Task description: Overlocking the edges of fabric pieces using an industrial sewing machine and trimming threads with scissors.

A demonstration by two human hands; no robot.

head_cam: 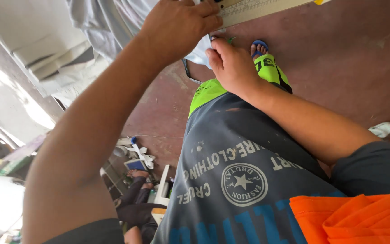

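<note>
Two hands are seen at work near the top of the head view, looking straight down the person's own body. The left hand point(177, 25), at about twelve o'clock, is pressed down with curled fingers on the near end of a long pale ruler point(253, 9), which runs off toward one o'clock. The right hand point(233, 65), just below it, is closed around a small green marker point(231, 39), of which only the tip shows above the fingers. Pale grey fabric point(113, 22) is spread under the ruler and hangs toward ten o'clock; its edge lies between the two hands.

The ruler is judged stiff, light and apt to slide on cloth, so it is best held flat by downward pressure along its length. The fabric is judged soft and limp, easily wrinkled, best pinned under the ruler. A seated person's legs point(136, 190) are visible at seven o'clock on the reddish floor point(339, 68).
</note>
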